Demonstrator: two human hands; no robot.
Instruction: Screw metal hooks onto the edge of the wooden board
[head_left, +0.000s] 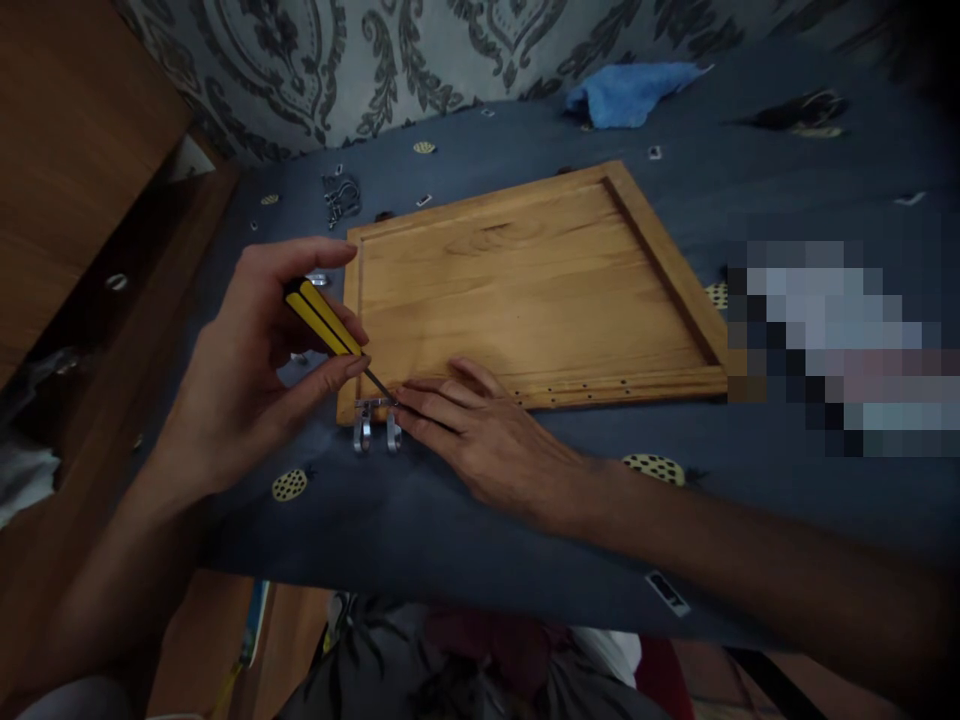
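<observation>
My left hand grips a screwdriver by its yellow and black handle, mostly between thumb and fingers. The thin shaft slants down to the right, its tip at a shiny metal double hook on the near left edge of a framed wooden board. My right hand lies over that same edge, fingertips closed together beside the tip. Whatever small piece they pinch there is hidden. The hook's two curved prongs hang over the board's edge.
Loose metal hooks lie behind the board's left corner. A blue cloth and a dark object are at the back right. Patterned dark blue fabric covers the surface. Wooden furniture stands at left; a blurred patch covers the right.
</observation>
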